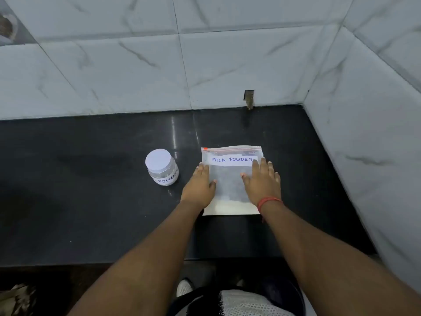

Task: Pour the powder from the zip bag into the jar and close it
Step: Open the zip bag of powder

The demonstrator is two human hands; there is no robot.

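Both hands lie flat, fingers straight, gripping nothing: left hand and right hand press the bag, probably settling powder; jar waits capped.

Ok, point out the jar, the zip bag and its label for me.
jar (164, 176), head view, clear wall under the lid
zip bag (229, 185), head view, clear middle between the hands
label (231, 159), head view, on the writing
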